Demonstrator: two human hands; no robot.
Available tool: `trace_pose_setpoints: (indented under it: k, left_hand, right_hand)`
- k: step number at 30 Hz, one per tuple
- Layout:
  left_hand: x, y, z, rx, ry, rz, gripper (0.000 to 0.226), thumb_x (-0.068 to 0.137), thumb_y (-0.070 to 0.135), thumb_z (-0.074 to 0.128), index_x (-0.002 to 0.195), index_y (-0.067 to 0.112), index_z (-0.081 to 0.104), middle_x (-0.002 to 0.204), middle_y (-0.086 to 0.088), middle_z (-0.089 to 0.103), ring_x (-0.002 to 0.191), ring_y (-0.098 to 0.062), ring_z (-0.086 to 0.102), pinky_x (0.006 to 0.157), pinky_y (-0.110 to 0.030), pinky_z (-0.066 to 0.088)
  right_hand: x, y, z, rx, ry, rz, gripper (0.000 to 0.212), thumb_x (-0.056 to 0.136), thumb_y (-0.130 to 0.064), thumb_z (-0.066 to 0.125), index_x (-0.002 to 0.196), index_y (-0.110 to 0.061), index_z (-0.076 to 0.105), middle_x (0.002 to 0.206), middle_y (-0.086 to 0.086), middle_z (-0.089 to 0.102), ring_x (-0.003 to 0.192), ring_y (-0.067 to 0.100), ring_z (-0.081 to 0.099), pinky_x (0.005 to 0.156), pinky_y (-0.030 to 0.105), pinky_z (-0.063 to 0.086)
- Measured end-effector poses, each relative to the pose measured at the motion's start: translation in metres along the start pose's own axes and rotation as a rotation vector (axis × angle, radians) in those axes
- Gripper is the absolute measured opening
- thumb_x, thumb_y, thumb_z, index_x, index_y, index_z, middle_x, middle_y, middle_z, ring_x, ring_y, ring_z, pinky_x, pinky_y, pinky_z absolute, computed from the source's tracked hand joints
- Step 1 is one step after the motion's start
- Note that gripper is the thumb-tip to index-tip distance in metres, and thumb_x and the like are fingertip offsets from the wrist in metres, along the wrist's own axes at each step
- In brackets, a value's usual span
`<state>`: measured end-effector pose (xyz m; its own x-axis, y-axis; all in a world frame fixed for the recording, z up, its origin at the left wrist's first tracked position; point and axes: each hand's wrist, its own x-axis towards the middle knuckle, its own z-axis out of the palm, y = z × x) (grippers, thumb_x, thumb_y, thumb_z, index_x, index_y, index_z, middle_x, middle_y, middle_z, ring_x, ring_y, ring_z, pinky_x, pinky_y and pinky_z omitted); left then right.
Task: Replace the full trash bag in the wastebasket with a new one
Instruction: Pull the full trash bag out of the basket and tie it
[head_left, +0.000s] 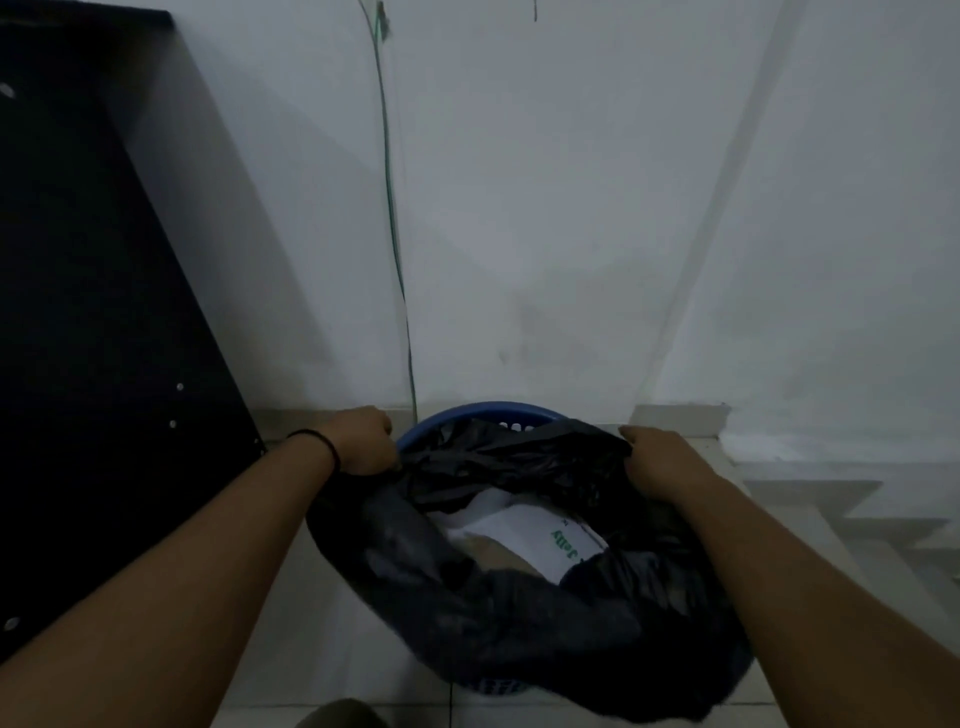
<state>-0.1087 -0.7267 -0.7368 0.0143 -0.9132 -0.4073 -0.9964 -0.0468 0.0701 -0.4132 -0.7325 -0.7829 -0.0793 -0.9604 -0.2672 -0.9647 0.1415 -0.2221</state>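
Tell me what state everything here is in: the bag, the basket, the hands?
Black trash bag: mouth open, holding trash, sitting in the basket, its edge gripped on both sides.
Blue wastebasket: upright on the floor, lined by the bag.
White packaging: lying inside the bag.
Left hand: gripping the bag's edge.
Right hand: gripping the bag's edge.

Wastebasket (483, 413) mostly behind bag (519, 623)
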Motion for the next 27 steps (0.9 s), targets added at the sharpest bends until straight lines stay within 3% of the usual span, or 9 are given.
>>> trace_pose_setpoints:
  k: [3, 5, 10, 14, 16, 20, 22, 24, 27]
  left_hand:
    - [0.006, 0.0, 0.005, 0.065, -0.023, -0.012, 0.041, 0.089, 0.027, 0.054, 0.123, 0.004, 0.058, 0.129, -0.014, 0.057, 0.114, -0.026, 0.056, 0.09, -0.026, 0.044]
    - [0.011, 0.0, 0.005, -0.01, 0.017, -0.031, 0.037, 0.09, 0.023, 0.05, 0.119, 0.003, 0.059, 0.126, -0.014, 0.058, 0.11, -0.026, 0.057, 0.087, -0.026, 0.045]
    - [0.019, 0.001, -0.01, -0.375, 0.267, -0.053, 0.024, 0.09, 0.02, 0.048, 0.107, 0.003, 0.048, 0.104, -0.014, 0.055, 0.081, -0.02, 0.048, 0.066, -0.026, 0.039]
    - [0.014, 0.001, -0.033, -0.543, 0.54, 0.007, 0.017, 0.088, 0.021, 0.051, 0.095, 0.009, 0.042, 0.072, 0.002, 0.043, 0.061, -0.01, 0.04, 0.049, -0.021, 0.03]
    - [0.009, 0.0, -0.05, -0.611, 0.597, 0.026, 0.014, 0.085, 0.016, 0.053, 0.095, 0.01, 0.045, 0.071, 0.006, 0.041, 0.063, -0.011, 0.042, 0.049, -0.02, 0.03]
    - [-0.008, -0.006, -0.087, -0.866, 0.588, 0.06, 0.014, 0.074, 0.014, 0.058, 0.088, 0.011, 0.06, 0.069, 0.001, 0.053, 0.065, -0.017, 0.052, 0.053, -0.024, 0.037]
    - [-0.016, -0.014, -0.098, -0.789, 0.734, 0.085, 0.016, 0.076, 0.007, 0.056, 0.089, 0.012, 0.063, 0.073, -0.003, 0.058, 0.073, -0.024, 0.057, 0.062, -0.023, 0.039]
    - [-0.025, -0.02, -0.102, -0.635, 0.947, 0.097, 0.022, 0.077, 0.005, 0.06, 0.098, 0.008, 0.064, 0.082, -0.009, 0.061, 0.085, -0.027, 0.061, 0.066, -0.021, 0.037]
    - [-0.042, -0.028, -0.089, -0.716, 0.864, 0.072, 0.076, 0.069, 0.037, 0.078, 0.13, 0.009, 0.044, 0.111, -0.01, 0.056, 0.104, -0.025, 0.056, 0.078, -0.027, 0.042]
  right_hand:
    - [0.01, -0.001, 0.014, -0.031, 0.036, 0.102, 0.014, 0.092, -0.014, 0.042, 0.098, -0.014, 0.056, 0.123, 0.011, 0.056, 0.112, 0.026, 0.052, 0.1, 0.041, 0.041]
    - [0.017, -0.002, 0.012, -0.075, 0.118, 0.111, 0.016, 0.09, -0.012, 0.045, 0.077, -0.015, 0.054, 0.112, 0.01, 0.06, 0.105, 0.026, 0.055, 0.094, 0.037, 0.043]
    - [0.02, -0.018, -0.024, 0.351, 0.342, -0.019, 0.009, 0.092, -0.01, 0.045, 0.097, -0.005, 0.049, 0.095, 0.016, 0.056, 0.076, 0.022, 0.048, 0.058, 0.028, 0.033]
    - [0.014, -0.036, -0.073, 0.505, 0.464, -0.066, 0.019, 0.089, -0.009, 0.048, 0.108, -0.006, 0.05, 0.095, 0.013, 0.054, 0.081, 0.022, 0.047, 0.068, 0.024, 0.032]
    - [0.011, -0.043, -0.099, 0.508, 0.484, -0.09, 0.028, 0.087, -0.012, 0.051, 0.115, -0.009, 0.054, 0.108, 0.014, 0.058, 0.095, 0.026, 0.054, 0.075, 0.023, 0.034]
    - [0.002, -0.044, -0.148, 0.559, 0.204, -0.201, 0.029, 0.083, -0.009, 0.055, 0.111, -0.011, 0.061, 0.11, 0.013, 0.063, 0.094, 0.028, 0.06, 0.085, 0.035, 0.048]
    - [-0.006, -0.038, -0.164, 0.58, 0.376, -0.238, 0.033, 0.084, -0.007, 0.055, 0.116, -0.011, 0.059, 0.112, 0.015, 0.063, 0.093, 0.026, 0.059, 0.086, 0.036, 0.048]
    - [-0.012, -0.031, -0.169, 0.532, 0.684, -0.19, 0.046, 0.085, -0.019, 0.059, 0.13, -0.012, 0.049, 0.116, 0.013, 0.06, 0.103, 0.027, 0.056, 0.093, 0.037, 0.047]
    - [-0.032, -0.023, -0.15, 0.627, 0.42, -0.051, 0.097, 0.068, -0.072, 0.061, 0.144, -0.019, 0.032, 0.145, 0.006, 0.043, 0.129, 0.026, 0.044, 0.106, 0.043, 0.037]
